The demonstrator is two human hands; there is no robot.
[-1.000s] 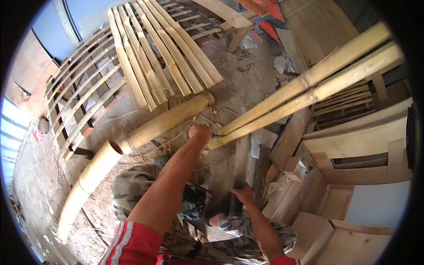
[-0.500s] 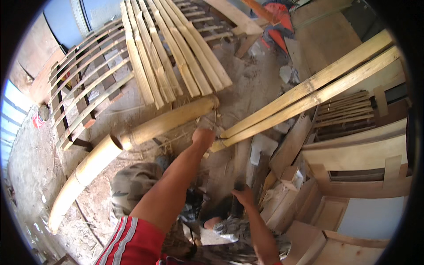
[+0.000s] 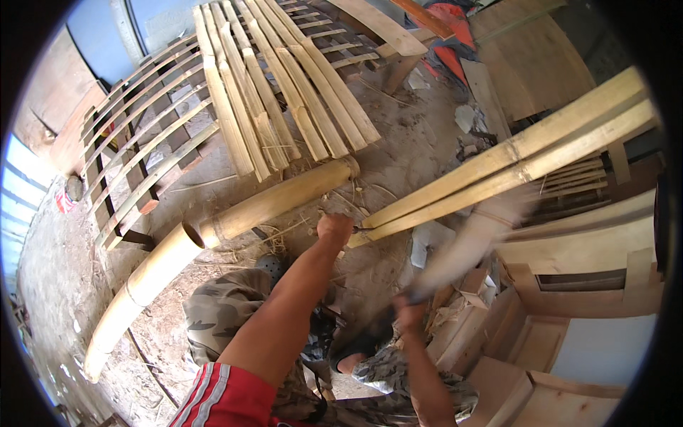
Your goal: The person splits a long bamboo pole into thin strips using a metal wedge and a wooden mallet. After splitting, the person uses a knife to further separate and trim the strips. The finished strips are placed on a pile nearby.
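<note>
Now the left hand (image 3: 334, 229) is closed around the near end of two pale split bamboo halves (image 3: 512, 167), which slant up to the right. Lower, the right hand (image 3: 409, 309) grips a blurred wooden club (image 3: 462, 249). Beside them lies a round bamboo pole (image 3: 213, 238) on dusty ground.

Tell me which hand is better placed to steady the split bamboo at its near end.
Left. The left hand already sits at the split bamboo's near end; the right hand is lower, gripping a blurred tool.
</note>
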